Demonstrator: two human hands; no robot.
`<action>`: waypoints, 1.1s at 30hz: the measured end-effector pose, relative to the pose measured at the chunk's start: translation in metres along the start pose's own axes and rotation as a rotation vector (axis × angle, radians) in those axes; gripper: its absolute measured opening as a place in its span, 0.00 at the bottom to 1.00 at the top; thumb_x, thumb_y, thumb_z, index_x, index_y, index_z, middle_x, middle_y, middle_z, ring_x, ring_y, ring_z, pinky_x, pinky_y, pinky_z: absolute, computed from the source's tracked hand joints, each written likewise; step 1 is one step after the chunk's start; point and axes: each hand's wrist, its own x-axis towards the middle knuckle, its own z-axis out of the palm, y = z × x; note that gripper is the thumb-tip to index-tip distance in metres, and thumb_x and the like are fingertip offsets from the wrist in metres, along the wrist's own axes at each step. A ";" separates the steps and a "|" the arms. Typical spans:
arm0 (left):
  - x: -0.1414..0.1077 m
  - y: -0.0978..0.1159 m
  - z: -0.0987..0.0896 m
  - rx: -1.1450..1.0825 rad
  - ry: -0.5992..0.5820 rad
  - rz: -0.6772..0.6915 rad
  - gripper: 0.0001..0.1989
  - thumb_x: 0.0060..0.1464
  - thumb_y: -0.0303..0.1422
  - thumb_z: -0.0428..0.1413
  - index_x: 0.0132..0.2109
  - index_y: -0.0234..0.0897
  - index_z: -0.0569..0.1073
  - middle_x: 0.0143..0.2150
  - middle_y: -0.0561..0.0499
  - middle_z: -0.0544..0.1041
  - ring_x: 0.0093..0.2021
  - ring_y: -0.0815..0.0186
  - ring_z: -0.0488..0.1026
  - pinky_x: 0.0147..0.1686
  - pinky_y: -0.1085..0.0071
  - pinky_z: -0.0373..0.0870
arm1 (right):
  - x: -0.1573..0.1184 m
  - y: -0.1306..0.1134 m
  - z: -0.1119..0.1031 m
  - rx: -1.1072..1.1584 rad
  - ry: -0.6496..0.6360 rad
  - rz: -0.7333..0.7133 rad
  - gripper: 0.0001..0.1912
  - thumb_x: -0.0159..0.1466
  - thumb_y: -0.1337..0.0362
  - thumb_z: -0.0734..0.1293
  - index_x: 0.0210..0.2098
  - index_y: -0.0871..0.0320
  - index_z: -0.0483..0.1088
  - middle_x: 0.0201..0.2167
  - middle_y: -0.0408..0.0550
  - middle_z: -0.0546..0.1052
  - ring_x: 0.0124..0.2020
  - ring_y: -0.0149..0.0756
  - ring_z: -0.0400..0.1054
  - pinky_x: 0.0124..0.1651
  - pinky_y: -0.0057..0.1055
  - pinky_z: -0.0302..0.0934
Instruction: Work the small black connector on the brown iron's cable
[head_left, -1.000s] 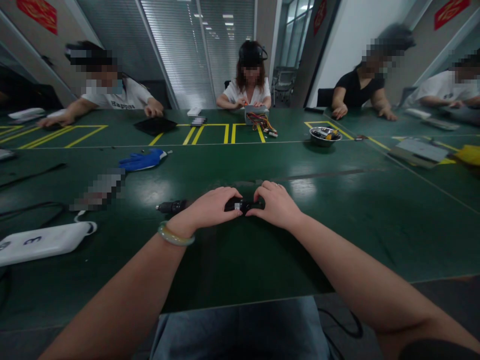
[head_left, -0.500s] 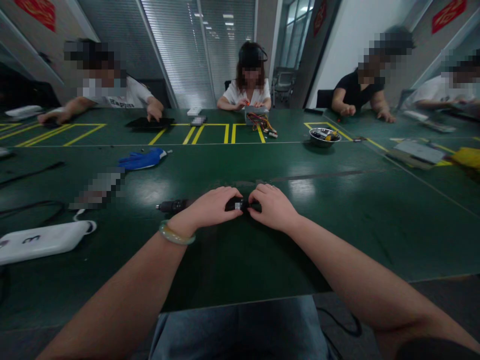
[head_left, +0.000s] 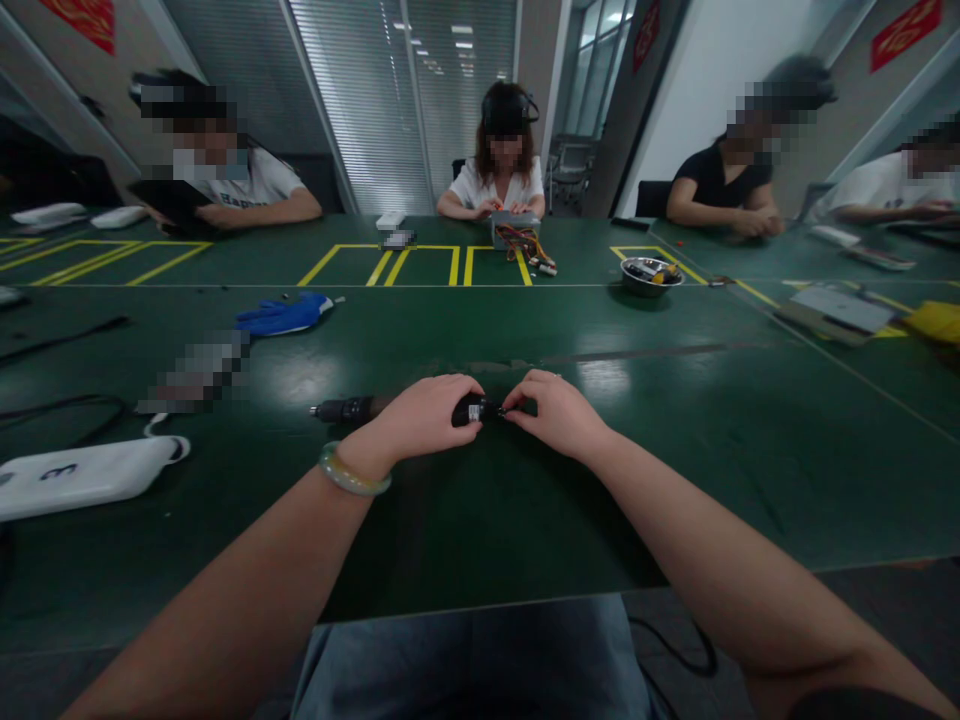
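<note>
Since a second ago, little has shifted at the left: the left hand still lies curled over the black tool, whose tip pokes out to the left on the green surface. At the right, the right hand has drawn in from a broader cover of the tool's end to a fine pinch, its fingers now pressed together on a small part at that end; what the part is, I cannot tell. Farther off, the person at the far left has lifted a dark flat thing off the surface. To do this well, the left hand should pin the body flat and steady while the right works with its fingertips only, in line with the tool, not levering sideways.
</note>
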 end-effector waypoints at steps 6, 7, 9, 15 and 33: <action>0.000 0.004 0.003 0.022 0.032 0.025 0.20 0.52 0.38 0.56 0.52 0.39 0.70 0.49 0.47 0.74 0.47 0.57 0.72 0.49 0.60 0.68 | 0.000 0.000 0.002 -0.002 0.019 0.010 0.03 0.61 0.65 0.73 0.36 0.55 0.76 0.37 0.45 0.71 0.39 0.35 0.66 0.46 0.33 0.59; 0.000 0.005 0.003 0.016 0.038 0.038 0.20 0.52 0.37 0.56 0.53 0.40 0.69 0.49 0.47 0.74 0.48 0.58 0.72 0.49 0.60 0.68 | 0.001 0.000 0.003 0.000 0.027 0.010 0.03 0.61 0.66 0.73 0.35 0.55 0.76 0.37 0.44 0.71 0.39 0.34 0.66 0.47 0.33 0.59; 0.000 0.008 0.005 0.003 0.051 0.068 0.20 0.53 0.35 0.56 0.54 0.41 0.69 0.50 0.47 0.74 0.49 0.58 0.71 0.51 0.61 0.67 | 0.001 0.000 0.004 0.009 0.046 0.018 0.02 0.61 0.67 0.73 0.35 0.55 0.76 0.37 0.43 0.71 0.38 0.34 0.66 0.47 0.33 0.58; 0.002 0.011 0.008 -0.018 0.057 0.106 0.17 0.56 0.34 0.55 0.53 0.42 0.70 0.51 0.49 0.74 0.50 0.60 0.71 0.52 0.62 0.67 | 0.004 0.002 0.009 0.027 0.069 0.051 0.02 0.62 0.68 0.71 0.35 0.55 0.76 0.36 0.43 0.71 0.38 0.33 0.66 0.43 0.31 0.58; 0.003 0.014 0.007 0.027 0.017 0.158 0.16 0.58 0.32 0.52 0.53 0.44 0.70 0.52 0.50 0.70 0.50 0.62 0.70 0.51 0.65 0.68 | 0.004 -0.007 0.011 -0.262 0.080 0.054 0.18 0.53 0.60 0.78 0.35 0.58 0.68 0.37 0.46 0.68 0.40 0.41 0.64 0.44 0.36 0.57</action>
